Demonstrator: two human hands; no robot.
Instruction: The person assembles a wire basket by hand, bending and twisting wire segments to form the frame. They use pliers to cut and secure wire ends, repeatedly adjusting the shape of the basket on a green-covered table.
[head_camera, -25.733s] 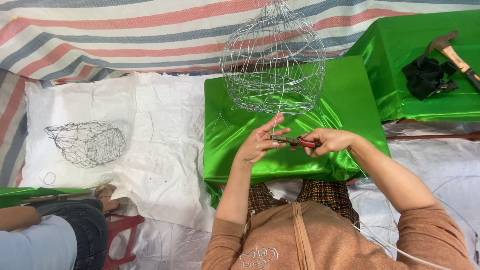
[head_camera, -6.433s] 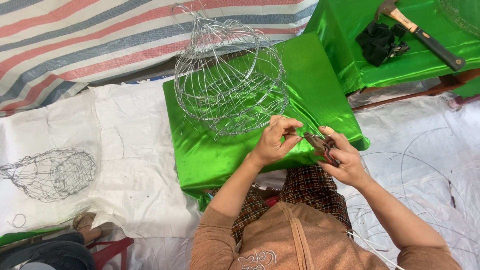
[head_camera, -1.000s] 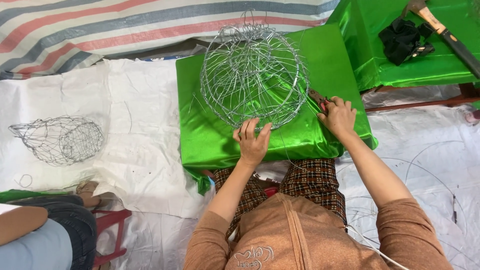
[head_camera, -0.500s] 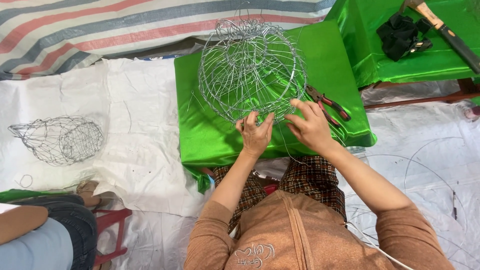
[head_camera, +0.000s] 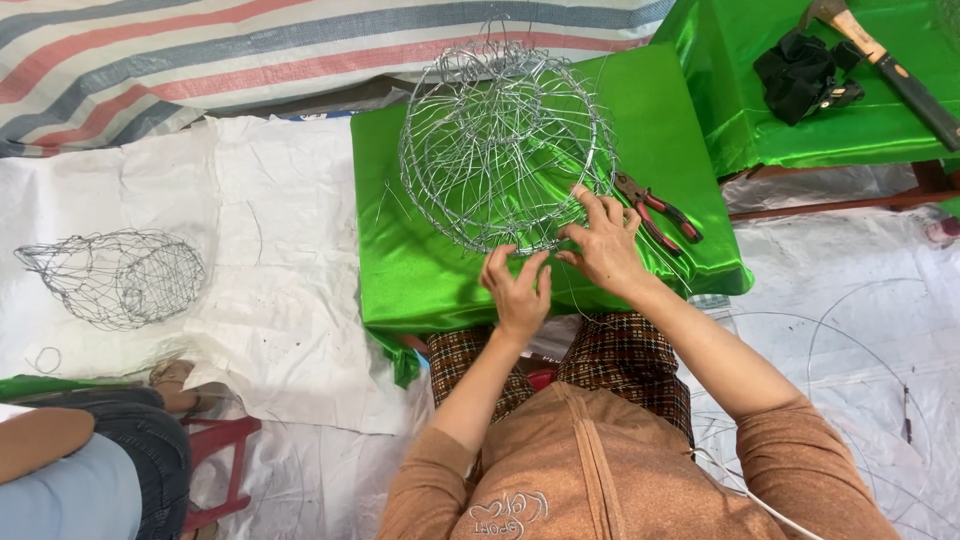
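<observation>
A round wire basket frame (head_camera: 500, 140) lies tipped on its side on a table covered in shiny green cloth (head_camera: 420, 270). My left hand (head_camera: 518, 293) pinches the near rim of the frame. My right hand (head_camera: 603, 245) grips the rim just to the right, fingers curled over the wires. Red-handled pliers (head_camera: 655, 208) lie on the green cloth beside my right hand, not held.
A finished wire basket (head_camera: 115, 277) lies on white sheeting at left. A second green table (head_camera: 880, 120) at upper right carries a hammer (head_camera: 880, 60) and a black bundle (head_camera: 800, 72). Another person's arm and leg (head_camera: 70, 460) show at lower left. Loose wire hoops (head_camera: 850, 330) lie at right.
My right hand has put the pliers down on the green cloth and moved onto the wire frame's rim. The frame has tipped and turned slightly toward me.
</observation>
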